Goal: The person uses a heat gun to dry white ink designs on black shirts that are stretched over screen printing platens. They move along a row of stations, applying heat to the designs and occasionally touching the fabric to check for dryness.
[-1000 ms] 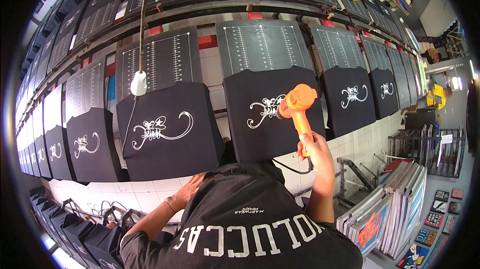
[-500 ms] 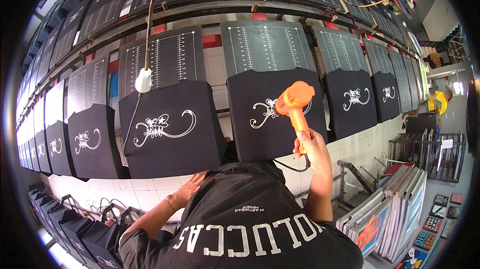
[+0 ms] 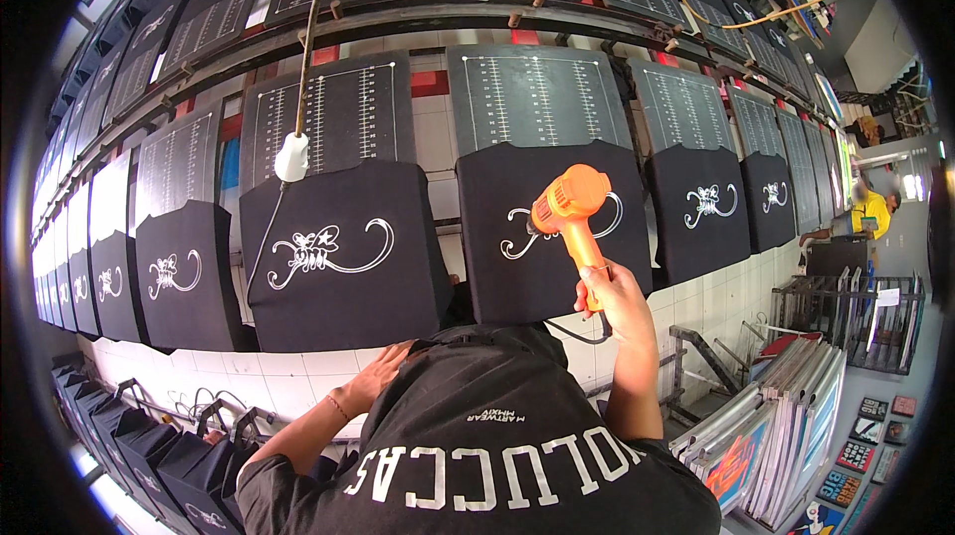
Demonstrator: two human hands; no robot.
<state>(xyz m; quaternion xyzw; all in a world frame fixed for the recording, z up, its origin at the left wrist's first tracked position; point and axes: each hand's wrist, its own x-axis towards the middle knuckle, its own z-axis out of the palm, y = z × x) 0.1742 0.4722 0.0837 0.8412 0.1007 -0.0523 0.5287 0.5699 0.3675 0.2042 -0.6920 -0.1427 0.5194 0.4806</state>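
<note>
My right hand (image 3: 619,298) is wrapped around the handle of an orange heat gun (image 3: 580,227), whose cord hangs below the grip. The gun's nozzle points left, over a white line design on a black fabric piece (image 3: 497,281), and its body covers the middle of that design. This piece lies over the lower part of a dark board (image 3: 542,88) marked with white scales. At the lower left, my left hand (image 3: 378,378) lies with fingers stretched out against the side of my black shirt, the fingertips partly hidden. It holds nothing visible.
Neighbouring boards carry similar printed black pieces (image 3: 343,267) on both sides. A white plug-like fitting (image 3: 292,157) hangs on a cord in front of the left board. Stacked framed screens (image 3: 786,416) lean at the lower right. Another person in yellow (image 3: 873,215) is far right.
The heat gun has swung a little to the left across the white design, and my right hand has shifted slightly with it. My left hand stays in place.
</note>
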